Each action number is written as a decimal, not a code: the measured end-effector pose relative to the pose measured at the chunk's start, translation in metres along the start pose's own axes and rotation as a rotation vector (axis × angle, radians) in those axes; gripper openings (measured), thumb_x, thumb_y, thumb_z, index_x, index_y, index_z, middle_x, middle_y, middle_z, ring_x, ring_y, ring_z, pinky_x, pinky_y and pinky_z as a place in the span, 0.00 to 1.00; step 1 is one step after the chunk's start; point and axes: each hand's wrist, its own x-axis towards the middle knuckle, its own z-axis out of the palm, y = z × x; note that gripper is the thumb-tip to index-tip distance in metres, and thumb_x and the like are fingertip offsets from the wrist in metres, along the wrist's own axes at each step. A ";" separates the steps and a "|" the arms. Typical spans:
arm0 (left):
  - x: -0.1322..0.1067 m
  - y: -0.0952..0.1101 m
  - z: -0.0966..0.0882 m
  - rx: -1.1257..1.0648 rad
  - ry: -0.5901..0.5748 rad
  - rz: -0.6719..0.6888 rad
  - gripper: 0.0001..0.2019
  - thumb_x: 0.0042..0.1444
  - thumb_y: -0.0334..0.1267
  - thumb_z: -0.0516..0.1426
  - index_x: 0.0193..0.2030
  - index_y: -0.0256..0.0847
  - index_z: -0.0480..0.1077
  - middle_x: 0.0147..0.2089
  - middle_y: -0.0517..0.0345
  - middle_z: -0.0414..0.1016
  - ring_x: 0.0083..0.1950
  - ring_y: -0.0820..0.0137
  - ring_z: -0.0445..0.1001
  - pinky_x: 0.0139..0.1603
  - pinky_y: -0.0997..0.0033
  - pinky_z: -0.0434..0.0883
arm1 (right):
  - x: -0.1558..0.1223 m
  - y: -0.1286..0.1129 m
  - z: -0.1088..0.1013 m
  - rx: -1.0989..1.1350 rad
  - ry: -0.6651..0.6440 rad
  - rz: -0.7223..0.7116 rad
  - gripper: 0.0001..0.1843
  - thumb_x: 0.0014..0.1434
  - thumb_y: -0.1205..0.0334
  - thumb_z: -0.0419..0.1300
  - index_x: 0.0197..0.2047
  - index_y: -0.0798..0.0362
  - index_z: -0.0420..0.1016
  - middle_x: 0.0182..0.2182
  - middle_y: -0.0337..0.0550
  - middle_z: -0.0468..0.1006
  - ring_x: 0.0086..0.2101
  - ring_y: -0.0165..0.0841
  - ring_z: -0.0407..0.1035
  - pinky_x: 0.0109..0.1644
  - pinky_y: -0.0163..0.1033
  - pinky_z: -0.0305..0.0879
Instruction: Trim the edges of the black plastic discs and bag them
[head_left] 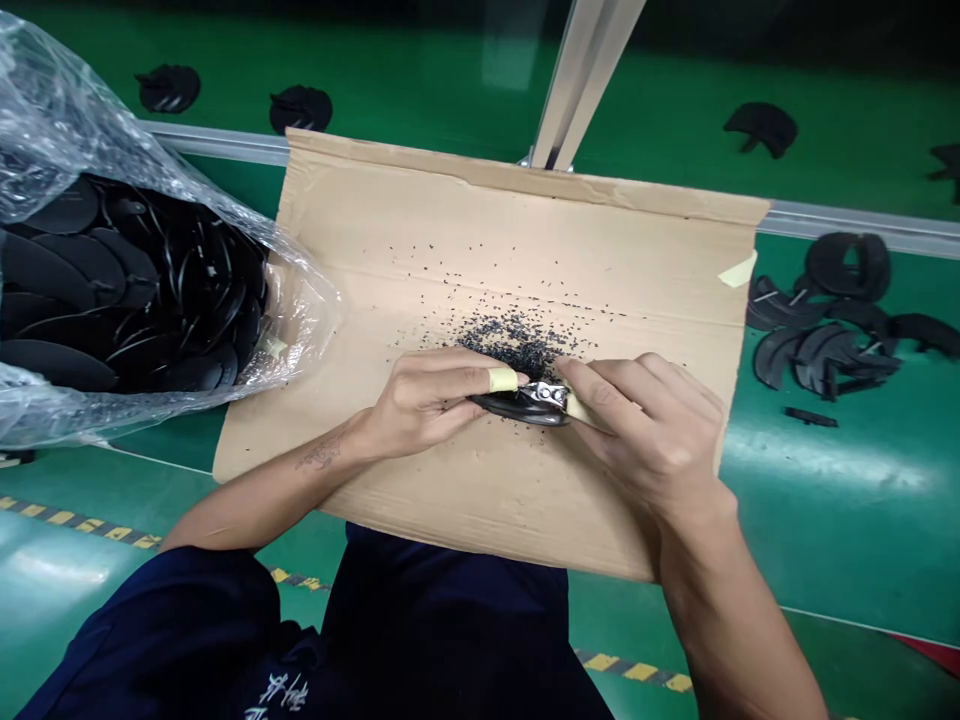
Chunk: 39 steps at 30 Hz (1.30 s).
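Observation:
My left hand (439,395), with yellow tape round a finger, is closed on the edge of a black rounded plastic part (517,408). Silver nail clippers (551,394) are gripped in my right hand (649,420), their metal head against the upper edge of that part. Yellow tape also shows at a right finger. Just beyond both hands a heap of tiny black clippings (517,340) lies on a cardboard sheet (420,490), with loose bits scattered round it. My fingers hide much of the part and most of the clippers' body.
A clear plastic bag (300,300) full of black discs (67,265) lies open at the left, overlapping the cardboard. Several curved black pieces (825,340) rest on the green surface at the right. Behind the cardboard run a metal rail (847,225) and an upright post (589,80).

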 end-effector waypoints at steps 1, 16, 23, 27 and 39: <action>0.000 0.000 0.000 -0.008 -0.002 0.002 0.14 0.62 0.28 0.62 0.53 0.42 0.78 0.45 0.50 0.84 0.45 0.70 0.83 0.45 0.73 0.80 | 0.000 -0.001 -0.001 -0.005 0.008 -0.002 0.09 0.66 0.67 0.62 0.49 0.50 0.79 0.31 0.40 0.83 0.27 0.33 0.70 0.30 0.42 0.62; 0.003 0.005 0.001 0.015 -0.047 -0.059 0.16 0.63 0.32 0.61 0.57 0.38 0.74 0.45 0.50 0.81 0.45 0.70 0.79 0.48 0.69 0.78 | 0.001 0.003 0.013 0.283 -0.006 0.171 0.09 0.65 0.65 0.61 0.48 0.51 0.79 0.35 0.46 0.82 0.34 0.37 0.73 0.36 0.43 0.66; 0.042 -0.006 -0.019 -0.050 0.028 -0.235 0.18 0.73 0.46 0.48 0.55 0.39 0.73 0.46 0.50 0.80 0.44 0.70 0.79 0.44 0.68 0.77 | -0.001 0.014 0.019 0.287 0.151 0.236 0.12 0.62 0.66 0.61 0.49 0.50 0.76 0.35 0.45 0.79 0.34 0.38 0.71 0.36 0.43 0.66; 0.101 -0.059 -0.052 0.254 0.116 -0.179 0.21 0.72 0.52 0.46 0.51 0.39 0.73 0.49 0.48 0.79 0.50 0.66 0.77 0.53 0.62 0.74 | -0.005 0.016 0.023 0.170 0.095 0.200 0.09 0.63 0.65 0.59 0.47 0.52 0.77 0.34 0.45 0.79 0.33 0.38 0.69 0.34 0.41 0.61; 0.185 -0.121 -0.079 0.637 0.002 -0.539 0.10 0.56 0.30 0.55 0.43 0.33 0.75 0.52 0.42 0.80 0.58 0.55 0.75 0.66 0.53 0.68 | -0.016 -0.002 0.024 0.183 -0.066 0.258 0.15 0.56 0.72 0.65 0.47 0.53 0.76 0.38 0.45 0.80 0.38 0.38 0.69 0.41 0.41 0.60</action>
